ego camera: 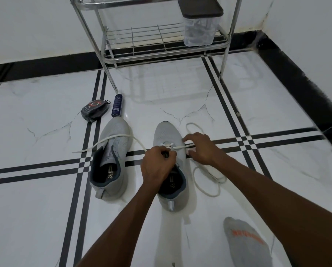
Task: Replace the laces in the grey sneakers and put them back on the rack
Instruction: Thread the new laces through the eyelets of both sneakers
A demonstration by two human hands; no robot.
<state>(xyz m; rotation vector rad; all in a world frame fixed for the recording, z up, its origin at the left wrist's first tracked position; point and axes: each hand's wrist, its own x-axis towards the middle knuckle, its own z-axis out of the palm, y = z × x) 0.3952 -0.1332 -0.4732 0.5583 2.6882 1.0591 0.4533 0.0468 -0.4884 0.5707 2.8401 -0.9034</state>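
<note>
Both grey sneakers are sitting on the floor, toes pointing toward the rack (161, 41) at the far wall. My left hand (158, 164) has its grip curled over the tongue area of the right sneaker (170, 151), fingers closed around the white lace (177, 147) right where it crosses the lowest eyelets. My right hand (201, 149) is just beside the shoe's outer edge, pinching the same lace between thumb and fingertips, with the rest of it trailing off in loose loops on the floor to the right. The other end runs left and lies draped over the left sneaker (111, 158), which has no lace threaded in it. Near that shoe's toe there's a dark spray can (117, 106) lying down and a black polish sponge case (95, 110) next to it. A clear container with a dark lid (199, 22) sits on the rack's lower shelf. My grey sock (246, 245) pokes in at the near right.
</note>
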